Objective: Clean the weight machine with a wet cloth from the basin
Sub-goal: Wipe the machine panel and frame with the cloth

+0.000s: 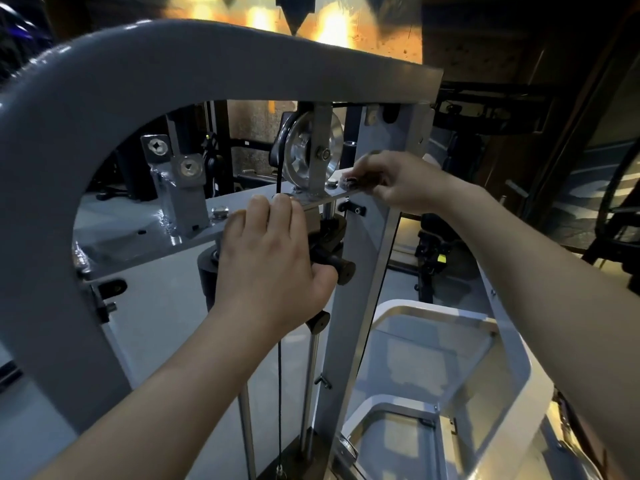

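Note:
The grey weight machine frame [145,74] arches over the view, with a silver pulley [304,154] mounted on a flat metal plate [325,199] near its top. My left hand [273,258] grips the plate's left end, fingers curled over its edge beside a black knob [341,265]. My right hand [391,181] reaches in from the right and pinches the plate's right end near a bolt; whether it holds a cloth is hidden by blur. No basin or cloth is plainly in view.
Two chrome guide rods [310,372] and a black cable [280,393] drop below the plate. A white and grey shroud [519,368] stands at lower right. Dark gym equipment [436,258] fills the background.

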The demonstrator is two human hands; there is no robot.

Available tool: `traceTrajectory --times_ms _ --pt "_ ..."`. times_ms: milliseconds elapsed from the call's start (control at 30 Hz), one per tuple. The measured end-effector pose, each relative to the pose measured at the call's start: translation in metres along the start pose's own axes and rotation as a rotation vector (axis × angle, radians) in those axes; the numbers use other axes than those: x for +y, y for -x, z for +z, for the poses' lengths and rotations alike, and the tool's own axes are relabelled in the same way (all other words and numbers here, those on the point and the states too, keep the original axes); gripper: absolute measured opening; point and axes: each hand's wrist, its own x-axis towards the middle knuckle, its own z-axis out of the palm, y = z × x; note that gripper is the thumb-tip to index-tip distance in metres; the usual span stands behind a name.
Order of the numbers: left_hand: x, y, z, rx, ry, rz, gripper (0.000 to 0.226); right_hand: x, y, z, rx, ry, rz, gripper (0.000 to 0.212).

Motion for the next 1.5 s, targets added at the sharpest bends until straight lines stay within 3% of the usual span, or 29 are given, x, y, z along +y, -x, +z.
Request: traceTrajectory --times_ms 233,367,533,600,700,800,933,1133,1267,1333,1433,1500 --pt "-0.002 0.000 0.002 0.021 0.055 0.013 0.062 0.000 0.055 -0.005 -0.027 -0.032 -0.056 0.032" --pt "-0.003 0.000 0.003 0.039 0.072 0.011 0.064 -0.004 0.067 -0.012 0.112 -0.270 0.084 0.037" --pt "-0.004 0.001 0.001 0.005 0.077 0.008 0.066 -0.008 0.004 -0.021 0.072 -0.420 0.261 0.035" --pt "-0.004 0.001 0.001 -0.002 0.082 0.011 0.065 -0.006 -0.015 -0.018 0.089 -0.387 0.321 0.026" --pt "-0.004 0.000 0.002 -0.002 0.090 0.010 0.064 -0.001 -0.027 -0.015 0.135 -0.155 0.271 0.012" --pt "-0.003 0.000 0.003 0.003 0.093 0.010 0.064 0.000 -0.020 -0.017 0.094 -0.129 0.300 0.023" --pt "-0.003 0.000 0.003 -0.004 0.097 0.011 0.062 -0.005 -0.009 -0.029 -0.087 -0.058 0.250 0.028" --pt "-0.003 -0.001 0.005 0.000 0.100 0.008 0.065 -0.016 -0.043 -0.016 0.061 0.114 0.158 0.030" --pt "-0.003 0.000 0.005 -0.001 0.100 0.009 0.067 -0.030 -0.068 -0.008 -0.156 0.380 0.254 0.031" --pt "-0.003 0.000 0.005 -0.009 0.087 0.005 0.069 -0.033 -0.068 -0.011 -0.178 0.382 0.240 0.026" --pt "-0.003 0.000 0.004 -0.020 0.077 0.013 0.067 -0.031 -0.057 -0.014 -0.182 0.269 0.161 0.043" --pt "-0.003 0.000 0.004 -0.022 0.074 0.014 0.066 -0.029 -0.047 -0.012 -0.147 0.194 0.109 0.030"
